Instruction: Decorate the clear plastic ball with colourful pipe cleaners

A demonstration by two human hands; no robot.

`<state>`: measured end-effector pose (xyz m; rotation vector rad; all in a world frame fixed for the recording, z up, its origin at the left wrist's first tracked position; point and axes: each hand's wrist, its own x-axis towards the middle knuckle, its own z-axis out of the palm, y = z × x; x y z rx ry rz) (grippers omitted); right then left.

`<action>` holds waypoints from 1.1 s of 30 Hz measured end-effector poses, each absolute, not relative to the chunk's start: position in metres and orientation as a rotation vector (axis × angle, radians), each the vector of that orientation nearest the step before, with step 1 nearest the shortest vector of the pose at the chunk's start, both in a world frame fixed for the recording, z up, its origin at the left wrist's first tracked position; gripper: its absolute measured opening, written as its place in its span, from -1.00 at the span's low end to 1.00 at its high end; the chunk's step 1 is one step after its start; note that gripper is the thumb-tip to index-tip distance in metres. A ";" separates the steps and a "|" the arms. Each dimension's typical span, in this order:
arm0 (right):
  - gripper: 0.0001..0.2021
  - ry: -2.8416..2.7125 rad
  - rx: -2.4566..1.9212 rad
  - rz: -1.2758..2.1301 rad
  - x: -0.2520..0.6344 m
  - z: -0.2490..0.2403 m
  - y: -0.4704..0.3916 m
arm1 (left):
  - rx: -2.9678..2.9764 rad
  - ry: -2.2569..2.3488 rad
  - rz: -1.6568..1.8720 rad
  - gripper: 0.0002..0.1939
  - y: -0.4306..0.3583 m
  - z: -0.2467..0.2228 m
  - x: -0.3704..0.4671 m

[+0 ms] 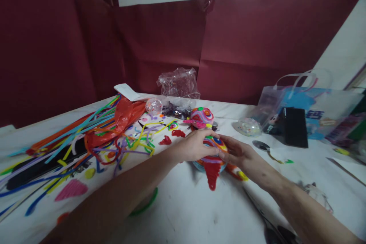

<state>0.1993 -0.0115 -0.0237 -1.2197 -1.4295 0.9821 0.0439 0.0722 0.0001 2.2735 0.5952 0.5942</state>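
Note:
A round, multicoloured craft ball (210,151) with swirls of pipe cleaner stands on the white table, a red pointed piece (212,175) hanging down its near side. Wrapped round its left and top is my left hand (194,145). From the right, my right hand (236,152) grips the same ball with bent fingers. Just behind, a smaller ball (201,117) in pink, orange and green sits above it; whether the two are joined is hidden. A red and yellow piece (238,173) shows under my right hand.
Many pipe cleaners (85,129) and a red plastic bag (127,114) spread across the left. Scissors (267,217) lie near the front right. A black phone (296,127) leans against a clear bag (303,99). Crumpled clear plastic (180,84) stands at the back.

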 end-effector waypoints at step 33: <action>-0.37 -1.481 -1.328 0.862 0.203 -0.024 -0.014 | 2.674 0.576 0.640 -0.91 0.083 0.015 0.032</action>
